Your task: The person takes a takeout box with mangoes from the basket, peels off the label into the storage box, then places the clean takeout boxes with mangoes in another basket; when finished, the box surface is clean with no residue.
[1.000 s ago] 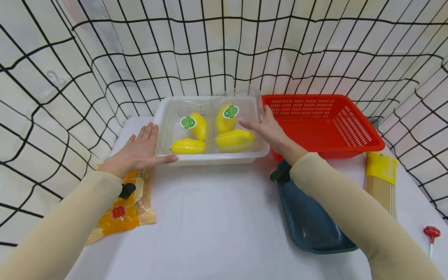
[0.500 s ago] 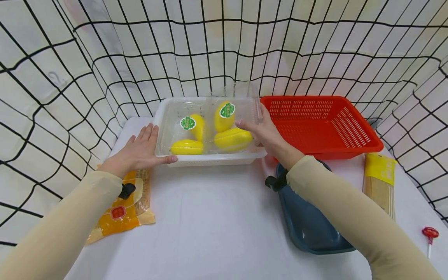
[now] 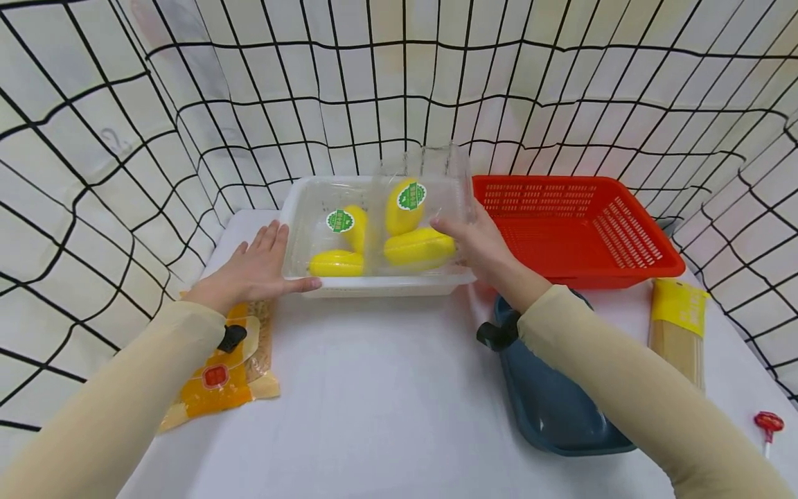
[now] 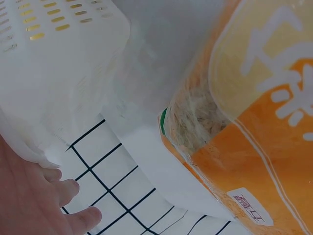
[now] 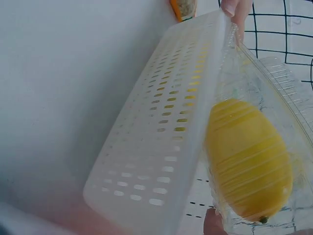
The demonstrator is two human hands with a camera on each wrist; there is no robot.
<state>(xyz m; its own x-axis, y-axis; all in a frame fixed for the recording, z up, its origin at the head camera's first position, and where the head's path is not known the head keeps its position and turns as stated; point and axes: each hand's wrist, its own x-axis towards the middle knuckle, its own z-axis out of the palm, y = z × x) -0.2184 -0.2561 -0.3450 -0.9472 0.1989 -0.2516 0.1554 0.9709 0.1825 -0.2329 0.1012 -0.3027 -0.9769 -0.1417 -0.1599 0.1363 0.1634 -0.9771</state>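
Observation:
A white perforated basket holds clear plastic boxes with yellow fruits inside. Green-and-white round stickers mark the lids. My left hand rests on the basket's left rim with fingers straight and thumb along the front edge. At the other end, my right hand grips the right-hand clear box, thumb on its near side; most other fingers are hidden. That box is tilted and stands partly above the rim. The right wrist view shows one large yellow fruit through its clear wall.
A red perforated basket adjoins on the right. Below the right forearm lies a dark blue tray. An orange food bag is under the left wrist. Noodles with a yellow band and a red lollipop lie far right. Black netting surrounds the table.
The right-hand clear box has risen slightly and tilted, shifting a little left over the other box. My right hand moves with it. My left hand keeps its place on the rim.

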